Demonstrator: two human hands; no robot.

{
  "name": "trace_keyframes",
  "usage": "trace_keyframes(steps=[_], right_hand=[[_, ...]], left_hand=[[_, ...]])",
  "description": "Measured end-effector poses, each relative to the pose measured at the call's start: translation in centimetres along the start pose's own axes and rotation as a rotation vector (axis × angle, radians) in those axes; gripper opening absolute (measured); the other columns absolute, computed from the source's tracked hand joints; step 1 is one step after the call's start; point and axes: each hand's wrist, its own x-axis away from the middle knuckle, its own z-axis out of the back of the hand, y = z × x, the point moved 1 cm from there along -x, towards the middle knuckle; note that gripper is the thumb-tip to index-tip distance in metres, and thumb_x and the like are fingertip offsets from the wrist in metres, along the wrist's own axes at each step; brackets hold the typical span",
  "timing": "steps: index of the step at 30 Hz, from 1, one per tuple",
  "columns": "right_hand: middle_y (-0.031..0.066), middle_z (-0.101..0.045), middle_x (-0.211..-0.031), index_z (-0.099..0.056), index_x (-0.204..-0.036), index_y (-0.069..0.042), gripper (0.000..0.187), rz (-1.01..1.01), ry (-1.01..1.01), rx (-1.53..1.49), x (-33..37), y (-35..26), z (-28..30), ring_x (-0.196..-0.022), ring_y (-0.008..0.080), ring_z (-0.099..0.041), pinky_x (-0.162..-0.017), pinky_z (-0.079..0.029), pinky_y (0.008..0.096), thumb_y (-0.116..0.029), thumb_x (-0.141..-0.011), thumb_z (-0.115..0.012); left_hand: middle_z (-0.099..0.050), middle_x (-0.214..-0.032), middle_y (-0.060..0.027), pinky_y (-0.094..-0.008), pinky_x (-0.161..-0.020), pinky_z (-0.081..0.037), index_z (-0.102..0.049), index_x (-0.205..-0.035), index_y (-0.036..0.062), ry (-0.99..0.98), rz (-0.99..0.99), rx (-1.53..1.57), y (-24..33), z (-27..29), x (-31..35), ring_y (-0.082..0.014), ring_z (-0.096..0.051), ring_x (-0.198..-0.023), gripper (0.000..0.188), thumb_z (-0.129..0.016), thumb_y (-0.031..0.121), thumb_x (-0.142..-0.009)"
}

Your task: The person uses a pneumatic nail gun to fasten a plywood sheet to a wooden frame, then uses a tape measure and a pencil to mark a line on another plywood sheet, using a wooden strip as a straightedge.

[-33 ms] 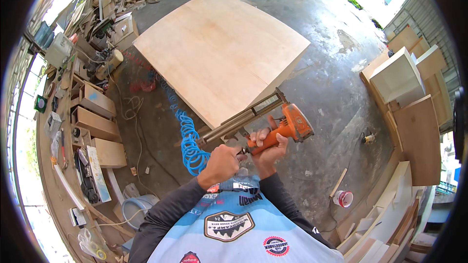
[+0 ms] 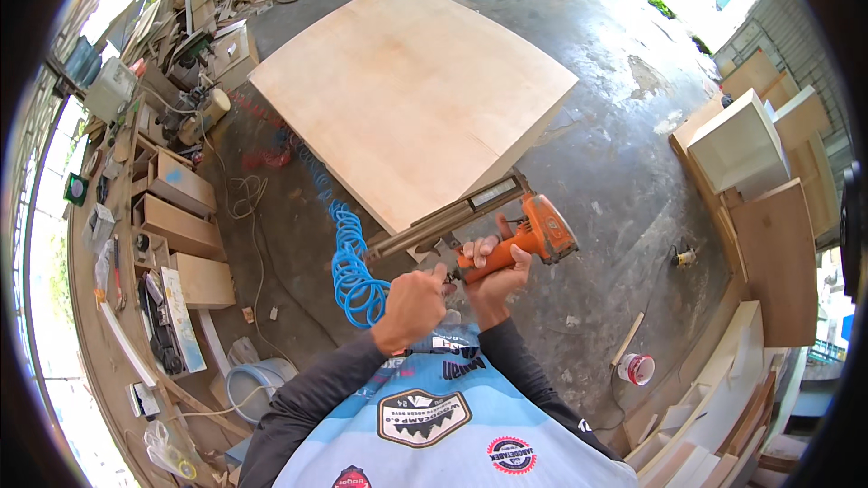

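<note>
An orange pneumatic nail gun (image 2: 535, 233) with a long metal magazine (image 2: 443, 217) lies across the front of me, over the near corner of a pale plywood panel (image 2: 411, 95). My right hand (image 2: 497, 280) is wrapped round its orange handle from below, fingers and thumb showing on either side. My left hand (image 2: 411, 309) is closed at the handle's end, around the air fitting, which its fingers largely hide. A blue coiled air hose (image 2: 354, 278) hangs beside my left hand and runs off behind the panel's left edge.
At left, a long workbench (image 2: 99, 325) carries tools, with wooden drawers (image 2: 181, 226) and a pale bucket (image 2: 253, 389) nearby. Scrap wood (image 2: 199, 0) is piled far left. Cabinet pieces (image 2: 741, 145) and boards line the right. A small red-and-white tub (image 2: 636, 369) stands on the floor.
The nail gun has tipped slightly, its magazine end at left rising a little. The hose coils have shifted slightly. Both hands keep their hold.
</note>
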Motion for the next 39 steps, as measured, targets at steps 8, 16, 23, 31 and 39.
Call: trace_keyframes(steps=[8,16,23,31,39], right_hand=[[0.0037,-0.05,-0.058,-0.055,-0.126,0.0,0.057,-0.088,0.138,-0.008,-2.1,3.3,3.4,-0.053,0.0174,-0.046,-0.067,-0.045,0.0387,-0.037,-0.083,-0.049],[0.0049,-0.057,-0.063,-0.054,-0.13,0.003,0.061,-0.158,-0.043,-0.09,-1.4,3.0,-2.4,-0.05,0.0164,-0.048,-0.064,-0.048,0.0346,-0.035,-0.082,-0.051],[0.0072,-0.057,-0.062,-0.05,-0.13,0.007,0.06,-0.281,-0.085,-0.051,-0.3,4.9,-5.2,-0.051,0.0176,-0.05,-0.063,-0.048,0.0371,-0.033,-0.084,-0.048],[0.0064,-0.057,-0.063,-0.05,-0.129,0.006,0.058,-0.353,-0.018,-0.055,-0.2,7.4,-4.2,-0.051,0.017,-0.049,-0.063,-0.048,0.0379,-0.032,-0.086,-0.045],[0.007,-0.056,-0.062,-0.05,-0.131,0.006,0.059,-0.366,-0.056,-0.06,-0.8,8.8,-4.5,-0.051,0.0169,-0.048,-0.064,-0.048,0.0371,-0.031,-0.085,-0.045]], left_hand=[[-0.07,-0.1,-0.0152,-0.039,-0.079,-0.053,-0.064,-0.105,-0.0003,0.348,-0.042,-0.041,-0.7,0.1,1.9,-0.0294,-0.067,-0.094,0.034,-0.072,0.026,-0.087],[-0.07,-0.1,-0.0106,-0.0316,-0.082,-0.051,-0.067,-0.109,-0.0028,0.805,0.25,0.858,-10.9,9.8,3.9,-0.0179,-0.066,-0.092,0.04,-0.046,0.031,-0.104],[-0.066,-0.078,-0.0066,-0.0224,-0.05,-0.045,-0.058,-0.131,-0.0042,-0.084,0.422,0.949,-8.8,12.7,1.4,-0.0095,-0.061,-0.056,0.046,-0.069,0.021,-0.095],[-0.064,-0.066,-0.0054,-0.0204,-0.039,-0.038,-0.057,-0.131,-0.007,0.027,0.465,0.919,-10.6,12.4,3.0,-0.0078,-0.055,-0.043,0.051,-0.072,0.024,-0.093],[-0.065,-0.066,-0.0055,-0.0197,-0.039,-0.037,-0.064,-0.121,-0.0069,0.168,0.497,0.97,-11.8,11.6,2.6,-0.0079,-0.056,-0.045,0.041,-0.07,0.023,-0.094]])
